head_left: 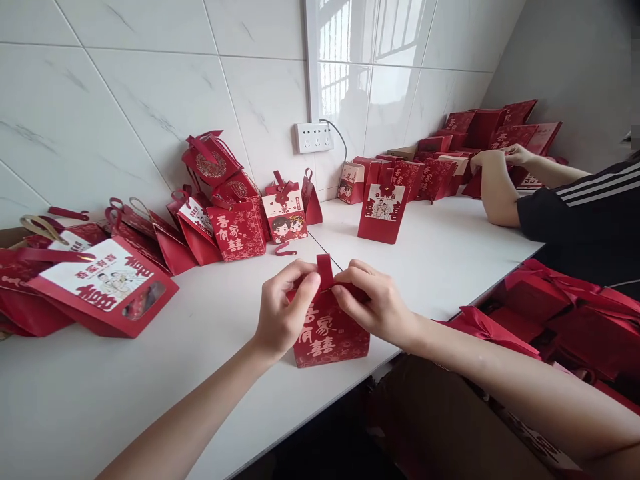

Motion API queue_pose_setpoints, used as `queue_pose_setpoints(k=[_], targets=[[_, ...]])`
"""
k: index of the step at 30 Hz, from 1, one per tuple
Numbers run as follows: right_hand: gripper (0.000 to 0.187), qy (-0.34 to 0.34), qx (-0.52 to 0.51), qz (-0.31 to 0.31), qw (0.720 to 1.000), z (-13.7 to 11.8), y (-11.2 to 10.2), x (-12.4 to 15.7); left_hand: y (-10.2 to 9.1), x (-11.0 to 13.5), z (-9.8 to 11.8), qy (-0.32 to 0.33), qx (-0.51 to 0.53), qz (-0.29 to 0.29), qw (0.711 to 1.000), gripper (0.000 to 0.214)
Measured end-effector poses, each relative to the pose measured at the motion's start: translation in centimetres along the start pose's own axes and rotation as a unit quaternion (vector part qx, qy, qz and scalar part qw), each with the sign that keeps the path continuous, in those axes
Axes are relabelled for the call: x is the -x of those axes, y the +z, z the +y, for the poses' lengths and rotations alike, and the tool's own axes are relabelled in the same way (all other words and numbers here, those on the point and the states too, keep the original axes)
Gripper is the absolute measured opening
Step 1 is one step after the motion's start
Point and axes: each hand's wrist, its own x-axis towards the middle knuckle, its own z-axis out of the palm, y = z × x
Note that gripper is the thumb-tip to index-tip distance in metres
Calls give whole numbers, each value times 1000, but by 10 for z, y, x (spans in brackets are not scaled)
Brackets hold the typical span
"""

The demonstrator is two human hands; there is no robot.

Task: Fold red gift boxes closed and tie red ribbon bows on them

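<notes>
A red gift box (333, 340) with pale printed characters stands on the white table in front of me. My left hand (286, 307) pinches its top edge on the left side. My right hand (373, 300) pinches the same top edge on the right, its thumb and fingers close to the middle. Between my hands a red ribbon loop (325, 270) sticks up from the top of the box. My fingers hide most of the upper edge, so how the ribbon is fastened there cannot be seen.
Finished-looking red boxes (237, 230) line the wall at left, one with a window (145, 300). A loose ribbon (285, 249) lies behind my hands. One box (383, 217) stands apart. At right, a co-worker's arm (497, 187) reaches among boxes; more fill a carton (540, 313) below.
</notes>
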Motion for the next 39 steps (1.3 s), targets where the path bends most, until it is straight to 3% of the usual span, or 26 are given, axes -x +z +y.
queue_pose_setpoints(k=[2,5,12,21,34,39], targets=[[10,-3,0,-1,1000,0,-1,0,0,5,-6,15,50,-8,999,13],[10,-2,-1,-2,1000,1,-1,0,1,9,-14,40,76,21,996,20],[10,-2,-8,3,1000,2,1,1,0,4,-12,141,-9,-5,990,9],[9,-41,-28,25,998,6,2,1,0,3,-11,147,-21,17,989,22],[10,-50,-13,39,998,7,4,2,2,3,-10,146,-37,30,988,11],[9,-51,-19,38,998,6,3,2,1,2,-10,173,-47,22,984,13]])
